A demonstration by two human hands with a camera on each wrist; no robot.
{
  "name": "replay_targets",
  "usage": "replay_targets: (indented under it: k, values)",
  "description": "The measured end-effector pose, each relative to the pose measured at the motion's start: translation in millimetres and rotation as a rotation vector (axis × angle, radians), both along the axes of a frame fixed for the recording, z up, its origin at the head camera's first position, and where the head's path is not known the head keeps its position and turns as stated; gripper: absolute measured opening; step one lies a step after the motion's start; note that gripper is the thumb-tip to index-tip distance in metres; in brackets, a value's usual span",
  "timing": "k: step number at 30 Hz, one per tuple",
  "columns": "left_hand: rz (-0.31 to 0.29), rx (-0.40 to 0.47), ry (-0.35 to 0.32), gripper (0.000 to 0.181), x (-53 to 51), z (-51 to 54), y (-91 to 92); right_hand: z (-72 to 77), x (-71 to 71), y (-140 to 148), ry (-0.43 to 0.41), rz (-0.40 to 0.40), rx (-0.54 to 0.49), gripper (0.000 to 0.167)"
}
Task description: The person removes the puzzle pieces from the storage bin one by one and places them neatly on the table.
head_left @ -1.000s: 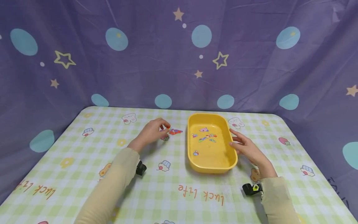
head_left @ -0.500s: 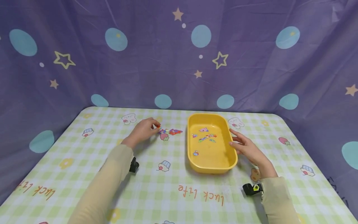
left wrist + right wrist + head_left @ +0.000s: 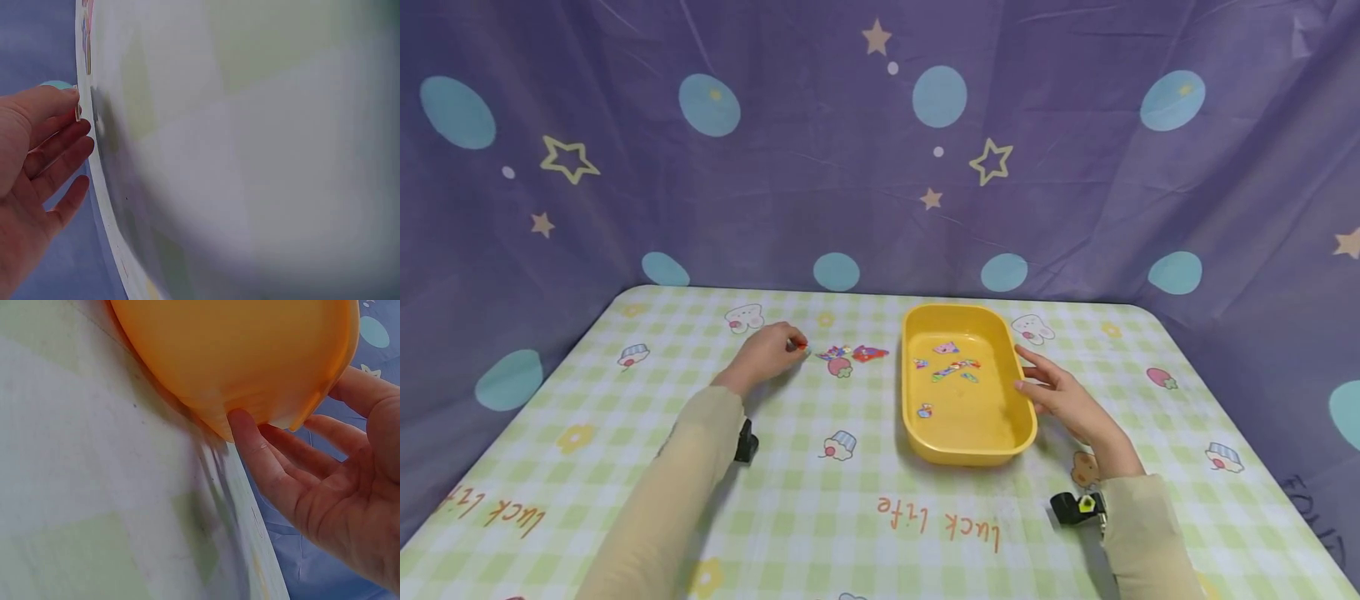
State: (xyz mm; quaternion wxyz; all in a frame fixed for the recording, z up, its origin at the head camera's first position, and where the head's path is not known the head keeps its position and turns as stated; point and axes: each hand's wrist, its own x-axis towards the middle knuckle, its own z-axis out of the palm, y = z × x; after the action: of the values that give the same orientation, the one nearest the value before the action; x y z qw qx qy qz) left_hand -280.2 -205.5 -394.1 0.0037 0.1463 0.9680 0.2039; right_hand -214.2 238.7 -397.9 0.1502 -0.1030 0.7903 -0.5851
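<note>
In the head view my left hand [image 3: 766, 357] pinches a small flat piece [image 3: 802, 347], partly red, over the left part of the table. The left wrist view shows that piece [image 3: 77, 111] as a thin edge between thumb and fingers. Just right of this hand lie a multicoloured flat piece [image 3: 832, 353] and a red and purple one [image 3: 870, 354]. A yellow plastic tub [image 3: 970, 423] holds several small colourful flat pieces [image 3: 956, 370]. My right hand [image 3: 1067, 402] touches the tub's right side; in the right wrist view its thumb [image 3: 242, 425] presses the outer wall.
A green and white checked cloth [image 3: 865, 550] with printed cupcakes, flowers and lettering covers the table. Behind it hangs a purple curtain [image 3: 820, 208] with stars and blue ovals. Black wrist cameras [image 3: 747, 442] sit under both forearms.
My left hand has moved left with the small piece, away from the two flat pieces, and uncovered the multicoloured one. The right hand and the tub have stayed in place.
</note>
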Motion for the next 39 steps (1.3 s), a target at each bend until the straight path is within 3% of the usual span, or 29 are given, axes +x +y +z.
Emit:
replay_targets:
  k: [12, 22, 29, 39]
  values:
    - [0.034, -0.068, 0.016, 0.021, -4.0, -3.4, -3.9, -0.3, -0.2, -1, 0.01, 0.014, -0.012, 0.065]
    - [0.037, -0.068, 0.006, 0.026, -5.8, -1.1, -3.5, -1.5, -0.2, 1, 0.009, 0.0, -0.007, 0.067]
    - [0.071, 0.001, 0.002, 0.028, -1.5, 9.1, 1.4, -0.5, 1.2, 1, 0.008, 0.001, -0.007, 0.066]
    - [0.006, 0.039, 0.082, 0.026, 3.3, 29.3, 27.9, -1.8, -0.2, 2, 0.01, 0.004, 0.005, 0.067]
